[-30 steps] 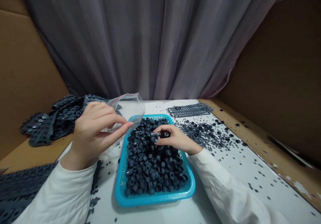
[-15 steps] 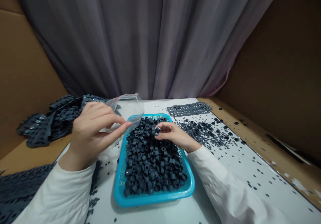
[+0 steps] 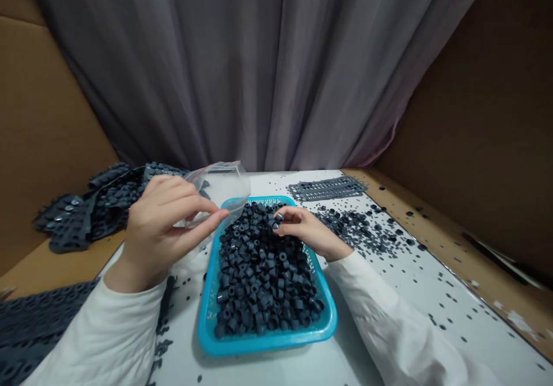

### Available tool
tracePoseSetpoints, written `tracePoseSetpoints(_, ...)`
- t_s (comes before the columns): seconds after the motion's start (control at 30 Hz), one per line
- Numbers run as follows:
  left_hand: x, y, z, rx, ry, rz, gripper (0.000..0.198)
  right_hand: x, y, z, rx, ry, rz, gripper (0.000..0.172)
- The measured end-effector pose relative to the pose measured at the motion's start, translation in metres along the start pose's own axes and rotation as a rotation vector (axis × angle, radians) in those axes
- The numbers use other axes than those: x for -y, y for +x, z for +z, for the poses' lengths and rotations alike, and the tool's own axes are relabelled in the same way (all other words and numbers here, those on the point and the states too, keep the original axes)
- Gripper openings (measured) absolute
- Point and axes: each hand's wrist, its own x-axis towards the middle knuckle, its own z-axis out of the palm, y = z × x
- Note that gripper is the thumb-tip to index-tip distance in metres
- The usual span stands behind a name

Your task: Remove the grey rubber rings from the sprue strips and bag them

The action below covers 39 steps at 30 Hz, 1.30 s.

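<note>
Head view: right hand [image 3: 309, 230] pinches one dark-grey cylindrical rubber ring [image 3: 279, 218] above the turquoise plastic basket [image 3: 263, 345]; left hand [image 3: 166, 230] pinches a clear plastic zip bag [image 3: 220, 184] beside the basket; risk: a loosened pinch drops the ring, or the bag's mouth folds shut.

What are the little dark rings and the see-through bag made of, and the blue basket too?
The little dark rings look like rubber or soft plastic: matte grey-black, with no metal shine. The bag looks like thin, clear, glossy plastic, since it creases and you can see through it. The blue basket looks like smooth, shiny moulded plastic.
</note>
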Motion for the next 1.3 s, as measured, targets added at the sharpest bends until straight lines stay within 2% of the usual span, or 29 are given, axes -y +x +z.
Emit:
tracePoseSetpoints(0.63,0.000,0.001,0.002,0.015,-0.002,-0.005,0.011,0.004,-0.001,0.003,0.000,0.023,0.040,0.021)
tracePoseSetpoints(0.8,-0.001,0.002,0.002,0.017,0.002,-0.008,0.011,0.007,-0.004,0.005,0.015,-0.142,0.003,0.019)
tracePoseSetpoints(0.97,-0.001,0.001,0.002,0.018,-0.006,-0.004,0.011,0.012,-0.011,0.010,0.141,-0.365,-0.114,0.040)
tracePoseSetpoints(1.1,-0.001,0.002,0.002,0.022,-0.014,0.005,0.011,0.014,-0.014,0.009,0.148,-0.421,-0.177,0.042)
tracePoseSetpoints(1.3,-0.001,0.003,0.003,0.022,-0.015,0.003,0.012,0.027,-0.016,-0.002,0.215,-0.227,-0.166,0.032)
